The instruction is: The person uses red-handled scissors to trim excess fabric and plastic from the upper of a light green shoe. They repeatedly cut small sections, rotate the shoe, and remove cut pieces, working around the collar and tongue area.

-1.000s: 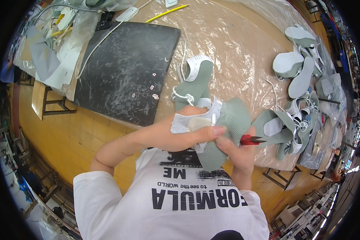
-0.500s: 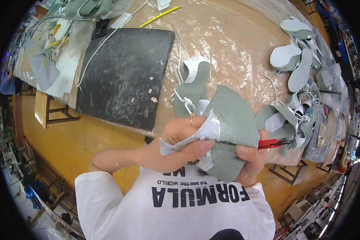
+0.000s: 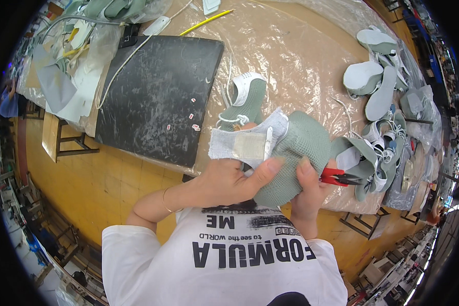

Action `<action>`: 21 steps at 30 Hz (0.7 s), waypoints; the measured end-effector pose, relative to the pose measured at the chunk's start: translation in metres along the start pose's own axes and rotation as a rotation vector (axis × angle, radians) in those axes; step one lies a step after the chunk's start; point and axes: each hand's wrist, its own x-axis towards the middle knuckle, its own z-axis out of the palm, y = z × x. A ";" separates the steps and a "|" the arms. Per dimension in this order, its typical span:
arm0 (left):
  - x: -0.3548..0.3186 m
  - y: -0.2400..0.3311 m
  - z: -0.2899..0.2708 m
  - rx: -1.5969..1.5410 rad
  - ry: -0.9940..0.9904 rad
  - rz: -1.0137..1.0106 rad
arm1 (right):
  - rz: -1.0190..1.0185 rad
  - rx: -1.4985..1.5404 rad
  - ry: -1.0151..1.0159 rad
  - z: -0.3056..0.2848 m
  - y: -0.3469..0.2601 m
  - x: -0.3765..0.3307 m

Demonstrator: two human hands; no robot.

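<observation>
Left hand (image 3: pixel 229 179): is gripping the knit upper's grey-lined end, thumb on top.
Right hand (image 3: pixel 312 189): is pinching its green side, also holding red-handled snips (image 3: pixel 334 177).
Knit upper (image 3: pixel 306 140): is being held above the desk's (image 3: pixel 290 56) near edge.
Laced shoe (image 3: pixel 250 102): is lying just beyond.
Shoe pile (image 3: pixel 363 77): is resting toward the right edge.

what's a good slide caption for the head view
Left hand and right hand hold a green upper, red snips also in the right.
</observation>
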 end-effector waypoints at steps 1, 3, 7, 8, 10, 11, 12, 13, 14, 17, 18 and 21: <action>-0.001 0.000 -0.003 0.011 0.031 0.014 | -0.031 -0.005 -0.007 0.000 0.003 -0.001; 0.002 -0.001 -0.008 0.116 0.068 0.061 | -0.067 -0.002 0.024 0.000 0.007 -0.005; 0.017 -0.001 -0.008 0.130 0.160 0.134 | -0.175 -0.063 0.006 0.000 0.013 -0.005; 0.022 -0.002 -0.005 0.134 0.242 0.170 | -0.201 -0.097 -0.005 0.000 0.014 -0.004; 0.025 0.000 -0.004 0.130 0.284 0.166 | -0.265 -0.183 -0.013 -0.001 0.015 -0.001; 0.024 0.002 -0.004 0.120 0.244 0.125 | -0.303 -0.236 -0.009 -0.001 0.016 0.001; 0.023 0.004 -0.005 0.115 0.203 0.080 | -0.318 -0.271 0.000 -0.001 0.016 0.001; 0.020 0.005 -0.007 0.096 0.114 -0.028 | -0.334 -0.306 0.010 -0.002 0.017 0.003; 0.017 0.007 -0.010 0.083 0.025 -0.138 | -0.328 -0.322 0.025 -0.002 0.018 0.003; 0.016 0.005 -0.015 0.129 -0.025 -0.123 | -0.354 -0.279 -0.069 -0.002 0.021 0.008; 0.018 0.003 -0.016 0.158 -0.006 -0.060 | -0.346 -0.239 -0.097 -0.001 0.021 0.009; 0.023 0.000 -0.017 0.267 0.030 -0.014 | -0.256 -0.172 -0.141 0.001 0.019 0.010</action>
